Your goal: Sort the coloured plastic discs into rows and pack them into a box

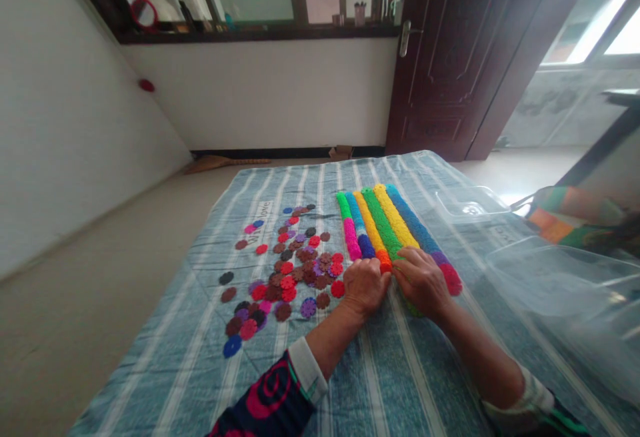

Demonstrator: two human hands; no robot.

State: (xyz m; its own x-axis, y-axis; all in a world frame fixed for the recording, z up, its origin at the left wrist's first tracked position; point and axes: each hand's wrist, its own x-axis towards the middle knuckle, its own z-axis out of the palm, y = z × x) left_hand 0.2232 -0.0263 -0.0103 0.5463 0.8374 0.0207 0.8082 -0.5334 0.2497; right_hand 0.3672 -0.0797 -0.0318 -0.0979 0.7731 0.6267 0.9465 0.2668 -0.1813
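Ideally, the left hand (367, 286) and right hand (423, 282), fingers curled at the yellow-orange row's (368, 221) near end on the striped cloth (193, 320), pinch indiscernible, should press evenly, keeping it straight.

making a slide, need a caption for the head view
Left hand and right hand at bright disc rows, loose discs alongside.

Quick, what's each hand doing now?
Left hand: curled at the orange-ended disc row; grip unclear.
Right hand: curled over the green disc row; grip unclear.
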